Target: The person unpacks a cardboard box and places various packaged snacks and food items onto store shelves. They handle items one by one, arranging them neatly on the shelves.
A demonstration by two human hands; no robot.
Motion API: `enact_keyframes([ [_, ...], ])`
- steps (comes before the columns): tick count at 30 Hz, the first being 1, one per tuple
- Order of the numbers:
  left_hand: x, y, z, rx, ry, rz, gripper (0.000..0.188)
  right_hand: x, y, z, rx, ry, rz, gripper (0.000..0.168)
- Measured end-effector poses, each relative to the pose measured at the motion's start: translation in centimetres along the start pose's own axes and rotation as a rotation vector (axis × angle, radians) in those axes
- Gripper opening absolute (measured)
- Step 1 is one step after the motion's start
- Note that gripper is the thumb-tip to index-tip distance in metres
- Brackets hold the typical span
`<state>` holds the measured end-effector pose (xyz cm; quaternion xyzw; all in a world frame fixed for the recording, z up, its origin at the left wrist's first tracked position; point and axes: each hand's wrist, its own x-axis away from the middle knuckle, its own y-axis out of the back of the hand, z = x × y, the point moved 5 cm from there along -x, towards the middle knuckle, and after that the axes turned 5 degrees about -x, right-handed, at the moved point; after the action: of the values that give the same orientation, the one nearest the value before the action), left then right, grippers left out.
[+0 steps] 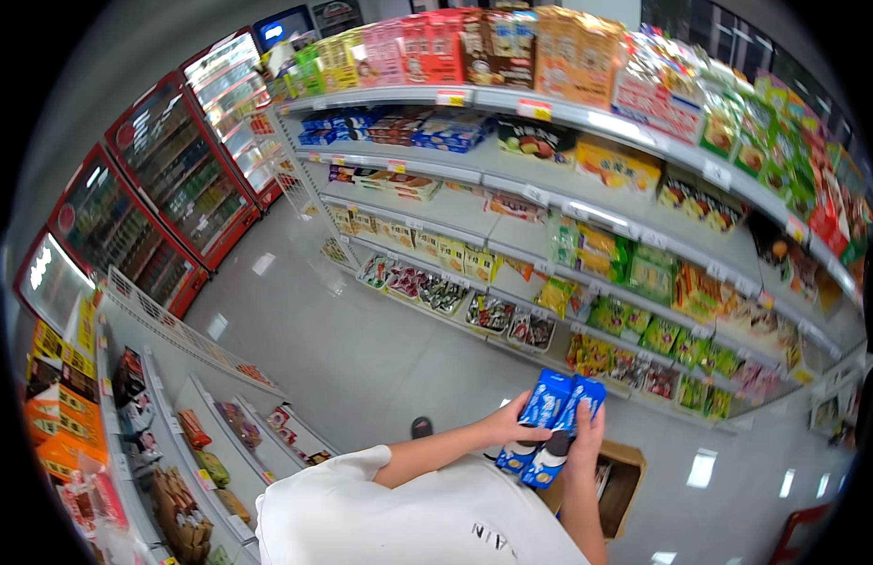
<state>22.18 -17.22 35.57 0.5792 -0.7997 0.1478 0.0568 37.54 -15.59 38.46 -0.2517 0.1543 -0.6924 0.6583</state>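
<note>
Two blue cookie packs with pictures of dark sandwich cookies are held side by side in front of my white shirt. My left hand grips the left pack, its thumb lying across the front. Against the outer side of the right pack presses my right hand, fingers along its edge. Both packs are tilted, and they touch along their length. Below my right forearm stands an open cardboard box on the floor, partly hidden, with some items inside.
A long shelf unit faces me, holding bagged and boxed snacks, with similar blue packs on its second tier. Another snack shelf stands at left. Red-framed drink coolers line the far left. Grey tiled floor runs between.
</note>
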Motion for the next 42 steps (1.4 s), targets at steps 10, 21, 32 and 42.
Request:
enact_keyframes([
  [10, 5.3, 16.7, 1.0, 0.267, -0.067, -0.239, 0.080, -2.5, -13.4, -9.9, 0.312, -0.049, 0.437, 0.072],
  [21, 10.3, 36.2, -6.0, 1.107, -0.568, -0.656, 0.050, -1.0, -28.1, -20.6, 0.306, -0.099, 0.625, 0.068],
  [32, 9.8, 39.4, -8.8, 0.828, -0.531, -0.723, 0.067, -8.7, -37.1, -25.0, -0.082, 0.150, 0.387, 0.078],
  [42, 10.8, 55.3, -6.0, 0.241, -0.473, -0.951, 0.091, -20.4, -47.7, -26.7, 0.176, 0.380, 0.582, 0.081],
])
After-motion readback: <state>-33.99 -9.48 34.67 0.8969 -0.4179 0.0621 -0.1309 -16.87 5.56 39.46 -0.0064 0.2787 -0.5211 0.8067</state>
